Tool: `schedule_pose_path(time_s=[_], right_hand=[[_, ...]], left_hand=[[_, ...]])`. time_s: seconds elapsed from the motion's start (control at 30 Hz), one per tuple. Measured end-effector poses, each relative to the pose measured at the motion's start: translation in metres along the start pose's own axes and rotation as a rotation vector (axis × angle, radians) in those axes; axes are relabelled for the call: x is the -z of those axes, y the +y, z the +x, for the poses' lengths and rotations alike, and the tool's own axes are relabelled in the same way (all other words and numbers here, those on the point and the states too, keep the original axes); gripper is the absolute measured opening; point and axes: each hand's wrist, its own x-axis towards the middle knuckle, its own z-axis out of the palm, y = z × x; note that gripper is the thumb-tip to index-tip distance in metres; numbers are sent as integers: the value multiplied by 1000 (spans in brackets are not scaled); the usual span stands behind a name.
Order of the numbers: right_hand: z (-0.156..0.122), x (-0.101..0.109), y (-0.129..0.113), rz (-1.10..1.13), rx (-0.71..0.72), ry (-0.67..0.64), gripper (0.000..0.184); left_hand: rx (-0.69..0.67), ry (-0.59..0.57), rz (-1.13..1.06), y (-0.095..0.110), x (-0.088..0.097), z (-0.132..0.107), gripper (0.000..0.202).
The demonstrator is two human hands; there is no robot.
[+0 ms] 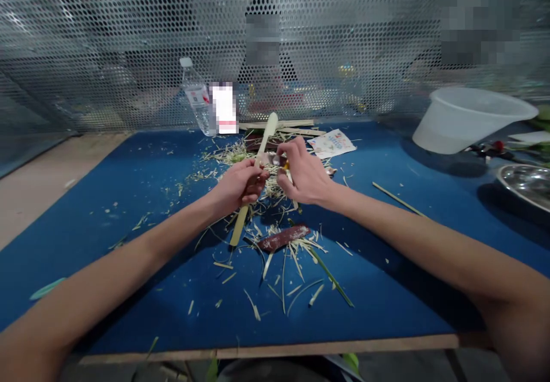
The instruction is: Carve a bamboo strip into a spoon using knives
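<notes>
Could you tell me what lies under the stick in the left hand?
Shavings and a blue tabletop lie under the stick; the left hand covers the part below its grip.

A blue-topped table (pixel 86 210), a heap of pale plant shavings (pixel 227 156) at its middle, a dark red strip (pixel 283 237) just before the heap, a white plastic basin (pixel 464 121) and a steel tray (pixel 526 184) well right of the heap

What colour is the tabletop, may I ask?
The tabletop is deep blue, seen in the head view.
</notes>
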Motion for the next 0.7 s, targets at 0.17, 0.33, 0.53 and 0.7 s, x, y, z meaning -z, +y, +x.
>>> schedule_pose_path(time_s=[0.17,0.33,0.53,0.7], right_hand=[[-7,-22,5,-20,59,-8,37],[-11,-24,11,-151,104,-118,44],[-12,-22,7,-195,67,-190,50],[-11,-21,5,-226,4,-242,55]], left_hand=[[-2,-45,125,-6,5,-1,13],[-148,-57,357,-15,12,-1,15],[-271,56,462,-22,14,2,17],[-297,88,466,-25,16,5,17]])
